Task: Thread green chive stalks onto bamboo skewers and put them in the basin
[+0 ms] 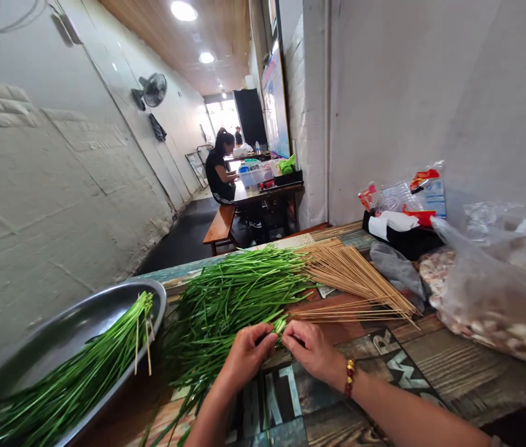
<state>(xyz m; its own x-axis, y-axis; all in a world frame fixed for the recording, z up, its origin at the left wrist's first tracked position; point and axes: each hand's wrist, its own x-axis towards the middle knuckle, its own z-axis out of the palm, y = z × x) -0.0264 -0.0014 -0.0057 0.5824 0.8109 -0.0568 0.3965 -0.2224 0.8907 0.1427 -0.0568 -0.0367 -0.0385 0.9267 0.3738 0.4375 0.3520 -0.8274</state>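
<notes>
- Through the head camera I see the left hand (249, 351) with thumb and fingers pinched on the pale ends of a small bunch (280, 324) of green stalks.
- The right hand (315, 355) meets it from the other side, fingers curled in narrowly; I cannot tell whether it grips anything. Its wrist wears a red and gold bracelet (349, 377).
- Just beyond the hands I have a large heap of green stalks (244, 285) on the table, with thin wooden sticks (356, 279) fanned out beside it to the right.
- On my left, a metal basin (162, 297) holds more stalks (90, 366), with sticks through their pale ends near the rim.
- To the right sit a grey bag (396, 267), a clear bag (495, 310) of pale pinkish pieces and a black tray (402, 241) with packaging (433, 189).
- The table (463, 360) has a patchwork plank look, weathered browns and blues.
- Further off I see a seated person (220, 171) at another table, an orange-brown bench (219, 225), a wall fan (155, 90), white walls and round ceiling lights.
- Among the big pale letters printed on my table I read an R; the red-and-blue packaging and the wall board (276, 102) are too small to read.
</notes>
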